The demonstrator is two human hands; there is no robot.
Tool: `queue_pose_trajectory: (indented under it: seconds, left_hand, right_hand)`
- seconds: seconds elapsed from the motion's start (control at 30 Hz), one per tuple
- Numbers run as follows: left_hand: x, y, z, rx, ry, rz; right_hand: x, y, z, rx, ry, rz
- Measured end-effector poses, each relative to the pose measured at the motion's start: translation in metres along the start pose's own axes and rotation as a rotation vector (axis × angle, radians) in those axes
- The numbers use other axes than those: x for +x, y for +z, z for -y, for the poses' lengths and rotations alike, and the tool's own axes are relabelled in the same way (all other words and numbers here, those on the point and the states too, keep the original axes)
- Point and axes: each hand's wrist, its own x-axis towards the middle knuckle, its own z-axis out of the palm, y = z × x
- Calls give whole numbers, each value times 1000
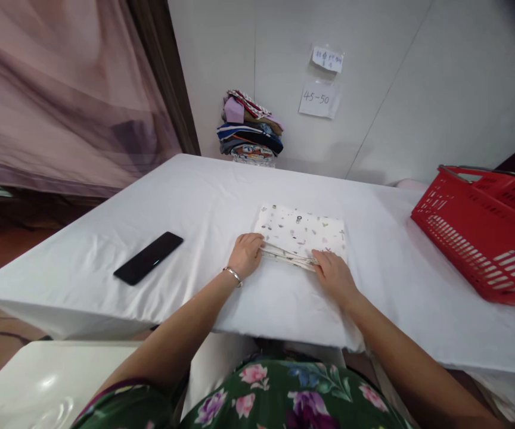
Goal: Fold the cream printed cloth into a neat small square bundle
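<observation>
A white cloth with small printed figures (302, 232) lies folded in layers on the white-covered table in front of me. My left hand (246, 255) grips its near left corner, the fingers curled over the edge. At the near right part of the same edge, my right hand (334, 274) pinches the layers between thumb and fingers. Between the two hands the near edge shows several stacked layers, slightly apart. The cloth's exact kind cannot be made out from its folded shape.
A black phone (148, 258) lies to the left on the white tablecloth (213, 196). At the back edge rises a stack of folded clothes (251, 131). The red plastic basket (485, 238) stands at the right. Paper notes (320, 99) hang on the wall; a white stool (56, 381) is at lower left.
</observation>
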Motion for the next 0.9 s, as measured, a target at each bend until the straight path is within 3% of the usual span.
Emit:
queue_pose_trajectory:
  seconds: [0.23, 0.53, 0.7, 0.9]
  left_hand:
    - [8, 4, -19, -9, 149, 74]
    - [28, 25, -39, -6, 286, 137]
    - [31, 29, -43, 4, 332, 117]
    - [28, 29, -46, 14, 364, 82]
  right_hand:
    - [1, -2, -1, 3, -35, -63]
    - [7, -3, -8, 94, 14, -6]
    - [9, -3, -10, 138, 113, 49]
    - [9, -3, -9, 198, 174, 8]
